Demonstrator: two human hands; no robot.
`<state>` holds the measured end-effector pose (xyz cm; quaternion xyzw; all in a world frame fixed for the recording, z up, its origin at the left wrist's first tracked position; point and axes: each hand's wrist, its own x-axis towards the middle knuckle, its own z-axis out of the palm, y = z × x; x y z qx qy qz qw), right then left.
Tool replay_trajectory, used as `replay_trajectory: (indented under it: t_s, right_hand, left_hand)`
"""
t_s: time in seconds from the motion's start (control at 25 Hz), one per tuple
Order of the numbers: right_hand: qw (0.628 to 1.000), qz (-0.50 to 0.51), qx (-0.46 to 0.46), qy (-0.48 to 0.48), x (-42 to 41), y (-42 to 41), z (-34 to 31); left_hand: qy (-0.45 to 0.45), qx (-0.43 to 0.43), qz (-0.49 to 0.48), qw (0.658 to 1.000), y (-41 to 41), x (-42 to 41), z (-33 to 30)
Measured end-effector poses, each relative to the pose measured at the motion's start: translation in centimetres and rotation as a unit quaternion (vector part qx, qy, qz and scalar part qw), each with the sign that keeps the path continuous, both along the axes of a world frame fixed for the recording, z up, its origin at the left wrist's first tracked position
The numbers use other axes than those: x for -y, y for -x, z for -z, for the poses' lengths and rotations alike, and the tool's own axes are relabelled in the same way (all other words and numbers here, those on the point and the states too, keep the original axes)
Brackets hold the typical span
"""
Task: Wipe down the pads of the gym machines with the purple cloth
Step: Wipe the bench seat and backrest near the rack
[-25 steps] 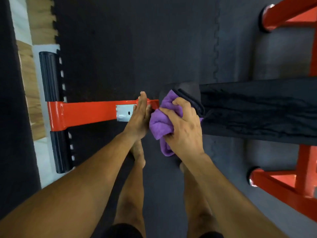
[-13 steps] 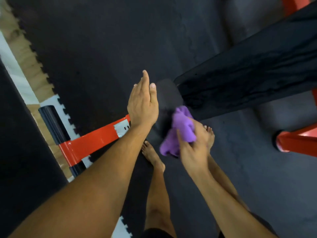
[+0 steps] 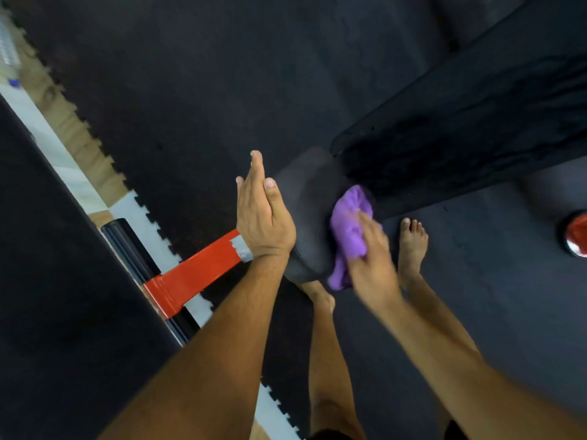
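Flooring first: black interlocking rubber mats [image 3: 197, 74] cover nearly everything, with the jigsaw-tooth edge running from about 10 o'clock down to 6 o'clock. Past that edge there's a strip of pale wood floor [image 3: 71, 134] and some white tile-looking stuff [image 3: 47, 134]. A big dark slab [image 3: 57, 265] fills the 8 o'clock corner, can't tell what it is.

The machine is a bench with a red steel frame. One red bar [image 3: 193, 274] sticks out toward 8 o'clock and ends at a black crossbar foot [image 3: 127, 246] sitting right at the mat edge. There's a silver plate [image 3: 243, 249] on that bar, just beside the wrist, but no readable writing on it, and I can't spot any brand or label anywhere else either. Another red frame end with a shiny rim [image 3: 576, 235] peeks in at 3 o'clock.

The long black bench pad [image 3: 460, 128] runs off toward 2 o'clock, surface looks worn and streaky. Its end cushion [image 3: 308, 198] sits dead centre.

Hands: the left hand [image 3: 262, 214] is flat, fingers straight and together, pressed against the left side of that end cushion. The right hand [image 3: 370, 255] is blurry but it's gripping the purple cloth [image 3: 347, 227], bunched up and pressed on the right side of the cushion, right where it meets the long pad.

Person's barefoot, one foot [image 3: 411, 246] on the mat at 4 o'clock, the other mostly hidden under the cushion.
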<state>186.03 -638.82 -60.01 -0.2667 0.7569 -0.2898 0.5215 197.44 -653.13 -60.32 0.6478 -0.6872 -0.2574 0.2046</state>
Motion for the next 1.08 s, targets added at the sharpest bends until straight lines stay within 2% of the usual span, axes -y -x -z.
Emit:
replay_trajectory:
  t_s: [0.12, 0.28, 0.36, 0.44, 0.56, 0.6, 0.64, 0.72, 0.92, 1.0, 1.08]
  right_hand:
    - [0.988, -0.068, -0.037, 0.135, 3.1, -1.5, -1.8]
    - [0.947, -0.189, -0.108, 0.236, 13.2, 1.3, 3.6]
    - [0.954, -0.175, -0.119, 0.214, 14.1, 2.8, 6.4]
    - [0.977, -0.112, -0.092, 0.157, 12.7, 4.3, 8.0]
    - [0.998, -0.017, -0.021, 0.059, 6.1, 5.0, 4.0]
    - [0.999, -0.002, -0.030, 0.036, 3.6, 3.7, 1.4]
    - [0.999, -0.002, -0.030, 0.043, 1.4, 1.9, -1.1]
    - [0.992, -0.048, -0.007, 0.117, -0.1, -1.5, -3.5]
    - [0.955, -0.161, -0.078, 0.238, 12.0, 1.8, 3.6]
    - [0.966, -0.126, -0.097, 0.206, 14.2, 4.6, 5.5]
    - [0.991, -0.031, -0.061, 0.112, 10.7, 5.7, 5.2]
  left_hand:
    - [0.003, -0.039, -0.031, 0.999, 0.0, 0.0, 0.2]
    - [-0.016, -0.035, -0.003, 0.999, -0.2, 0.1, 0.2]
    - [-0.023, -0.010, 0.006, 1.000, -0.3, 0.0, 0.1]
    - [-0.026, 0.003, 0.009, 1.000, 0.0, 0.0, -0.3]
    - [-0.027, 0.033, 0.016, 0.999, 0.2, 0.0, -0.5]
    - [-0.026, 0.043, 0.019, 0.999, 0.1, 0.1, -0.4]
    - [-0.024, 0.050, 0.024, 0.998, -0.1, 0.2, -0.2]
    - [-0.017, 0.052, 0.027, 0.998, -0.1, 0.2, -0.1]
    - [-0.013, 0.042, 0.034, 0.998, -0.2, 0.2, -0.1]
    - [-0.015, 0.068, 0.051, 0.996, -0.2, 0.4, -0.3]
    - [0.044, 0.139, 0.164, 0.976, 0.2, 0.8, -1.2]
